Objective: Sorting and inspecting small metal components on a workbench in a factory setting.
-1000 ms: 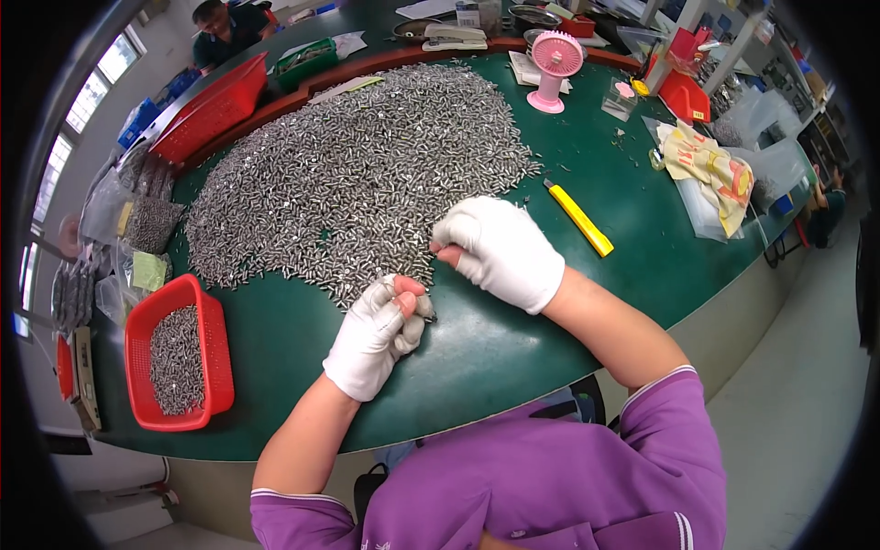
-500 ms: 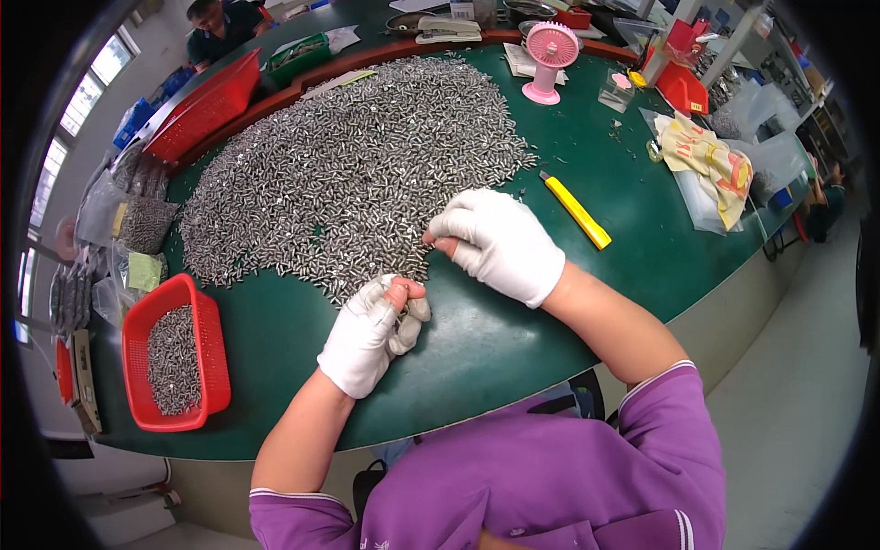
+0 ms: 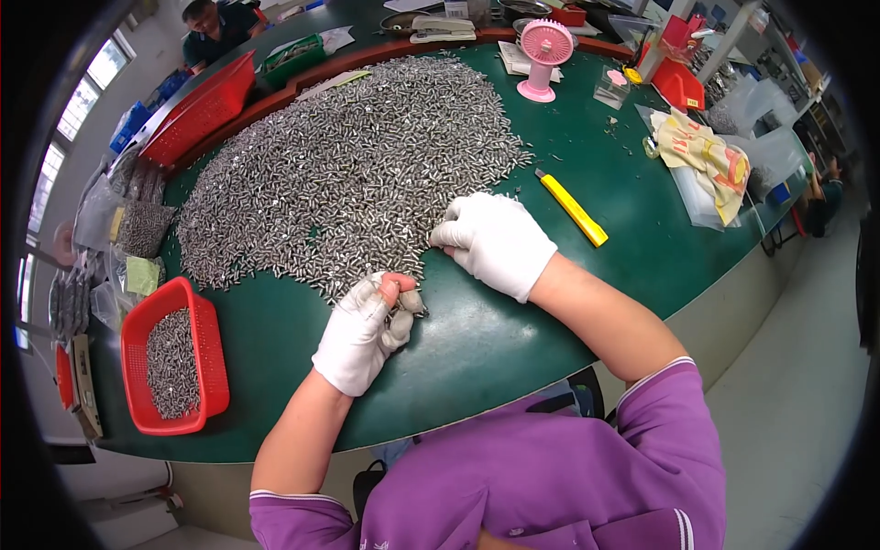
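A big heap of small silvery metal parts (image 3: 348,174) covers the middle of the green table (image 3: 513,330). My left hand (image 3: 362,332), in a white glove with a pink fingertip, is closed around a bunch of these parts at the heap's near edge. My right hand (image 3: 495,240), also in a white glove, rests palm down on the table with its fingertips pinched on parts at the heap's right near edge. Whether it grips one is hidden by the fingers.
A red basket (image 3: 170,359) half full of the same parts stands at the near left. A yellow utility knife (image 3: 573,209) lies right of my right hand. A pink desk fan (image 3: 544,57), a red tray (image 3: 202,110), bags and another person (image 3: 215,27) are farther back.
The view has shifted slightly. My left hand has curled tighter over its bunch of parts. My right hand stays picking at the heap's edge.
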Demonstrator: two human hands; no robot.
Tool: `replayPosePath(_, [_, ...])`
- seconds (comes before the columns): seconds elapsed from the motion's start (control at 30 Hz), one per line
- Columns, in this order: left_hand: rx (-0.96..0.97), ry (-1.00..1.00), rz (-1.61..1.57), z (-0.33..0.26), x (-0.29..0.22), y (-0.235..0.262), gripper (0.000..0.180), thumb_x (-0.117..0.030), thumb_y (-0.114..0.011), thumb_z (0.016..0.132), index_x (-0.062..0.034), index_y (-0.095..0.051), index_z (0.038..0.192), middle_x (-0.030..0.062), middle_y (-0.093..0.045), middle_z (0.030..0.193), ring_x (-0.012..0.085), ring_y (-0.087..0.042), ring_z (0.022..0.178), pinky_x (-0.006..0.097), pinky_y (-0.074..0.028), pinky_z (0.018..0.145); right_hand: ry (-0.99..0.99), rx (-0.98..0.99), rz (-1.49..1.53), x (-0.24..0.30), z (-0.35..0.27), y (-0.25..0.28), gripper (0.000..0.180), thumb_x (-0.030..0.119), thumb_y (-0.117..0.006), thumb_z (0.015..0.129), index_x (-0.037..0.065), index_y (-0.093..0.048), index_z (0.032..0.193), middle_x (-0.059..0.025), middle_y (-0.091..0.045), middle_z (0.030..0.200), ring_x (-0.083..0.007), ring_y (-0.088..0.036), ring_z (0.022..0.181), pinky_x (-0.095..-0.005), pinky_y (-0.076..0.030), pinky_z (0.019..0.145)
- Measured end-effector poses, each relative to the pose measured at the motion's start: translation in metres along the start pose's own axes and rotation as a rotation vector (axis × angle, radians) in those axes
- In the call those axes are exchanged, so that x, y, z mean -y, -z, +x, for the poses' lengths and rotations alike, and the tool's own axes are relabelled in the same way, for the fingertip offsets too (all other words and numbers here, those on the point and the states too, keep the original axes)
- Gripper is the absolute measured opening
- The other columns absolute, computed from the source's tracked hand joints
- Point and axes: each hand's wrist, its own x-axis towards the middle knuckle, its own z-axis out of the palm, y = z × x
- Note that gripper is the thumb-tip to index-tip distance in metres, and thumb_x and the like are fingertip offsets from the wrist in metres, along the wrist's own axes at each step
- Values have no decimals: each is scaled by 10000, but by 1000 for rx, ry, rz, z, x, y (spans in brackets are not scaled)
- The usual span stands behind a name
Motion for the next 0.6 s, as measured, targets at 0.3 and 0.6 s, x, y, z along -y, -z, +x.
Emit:
replayPosePath(0.3, [56,6,-44,-1,0,4,270,-282,-576,948,-68,-597,1111,12,-586,861,76,-459,620,207,-368,546,-17,1,-7,12,2,-4,88,142,-650,774,86,-650,842,-92,-597,818,-300,-596,804,-412,-494,707])
replayPosePath(0.6, [20,-32,-83,1,0,3,245,-293,-563,960,-71,-621,1044,2,-611,815,57,-441,592,185,-339,517,262,-40,3,23,2,19,207,110,-647,701,124,-643,908,-63,-602,799,-276,-604,766,-396,-493,656])
